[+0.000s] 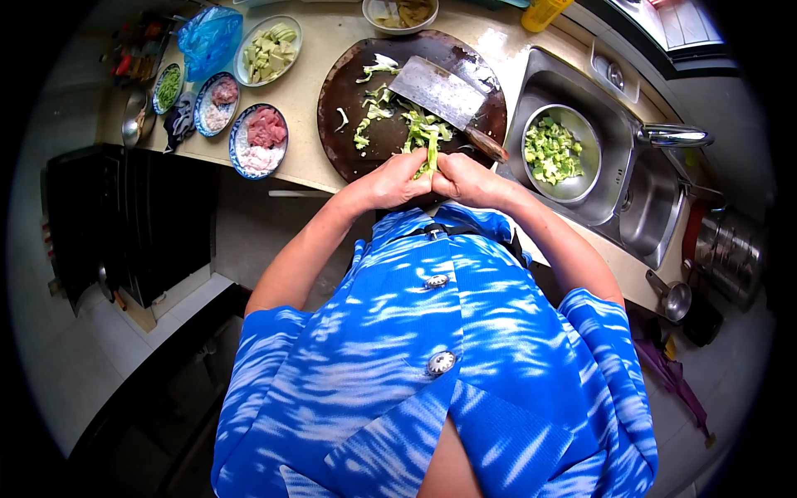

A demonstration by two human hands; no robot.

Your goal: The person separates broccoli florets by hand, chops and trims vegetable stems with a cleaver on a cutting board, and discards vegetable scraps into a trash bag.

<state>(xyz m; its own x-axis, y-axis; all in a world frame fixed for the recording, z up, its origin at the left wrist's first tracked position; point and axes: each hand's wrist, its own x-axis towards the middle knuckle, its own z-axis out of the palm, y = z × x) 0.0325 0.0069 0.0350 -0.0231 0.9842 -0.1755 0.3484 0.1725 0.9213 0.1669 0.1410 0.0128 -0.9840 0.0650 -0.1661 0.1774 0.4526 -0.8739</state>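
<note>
At the near edge of a round dark cutting board (332, 108), my left hand (393, 180) and my right hand (466, 180) meet. Both are closed on a pale green leafy vegetable (432, 148), its lower end hidden by the fingers. Just beyond them, a cleaver (440, 91) lies flat on the board, its wooden handle (486, 144) pointing toward the right near edge. Scraps of chopped greens (363, 133) are scattered to the left of the blade. A metal bowl (568, 191) of cut green pieces (551, 151) stands in the sink to the right.
Left on the counter (311, 166) are a plate of raw meat (266, 129), a second meat plate (222, 93), a bowl of pale green slices (270, 50) and a blue plastic bag (207, 40). The steel sink (614, 108) has a faucet (677, 135). A ladle (674, 300) lies at the right edge.
</note>
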